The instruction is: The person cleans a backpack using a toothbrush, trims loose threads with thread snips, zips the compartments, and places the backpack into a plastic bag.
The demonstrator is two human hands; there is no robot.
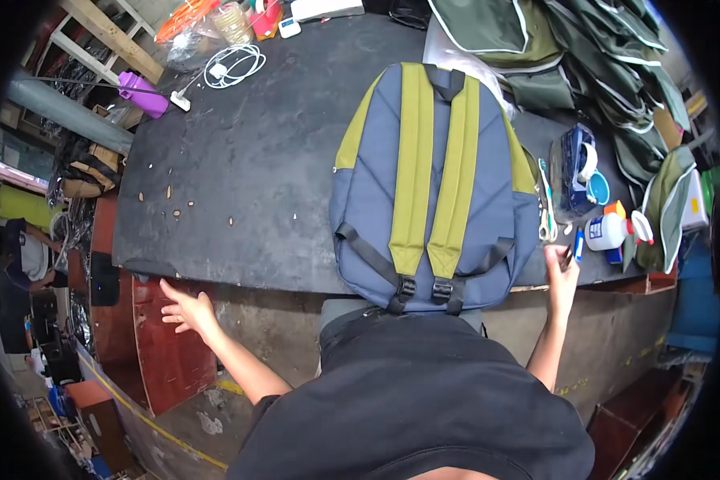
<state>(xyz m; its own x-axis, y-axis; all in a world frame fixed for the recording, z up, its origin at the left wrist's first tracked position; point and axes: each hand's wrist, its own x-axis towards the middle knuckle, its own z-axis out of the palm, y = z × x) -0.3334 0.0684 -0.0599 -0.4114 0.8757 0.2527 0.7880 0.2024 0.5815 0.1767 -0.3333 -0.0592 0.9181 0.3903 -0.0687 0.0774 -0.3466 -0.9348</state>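
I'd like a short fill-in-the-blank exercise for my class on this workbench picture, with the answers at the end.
1. The padded shoulder straps are ____ in colour.
2. The backpack lies with those straps facing ____.
3. In the picture, the white bottle is to the ____ of the backpack.
4. The person's left hand is holding ____.

Missing words: green; up; right; nothing.

Matt woven-cloth backpack [368, 216], glossy plastic buckles [406, 288], scuffed matt tabletop [240, 152], smooth plastic bottle [606, 231]
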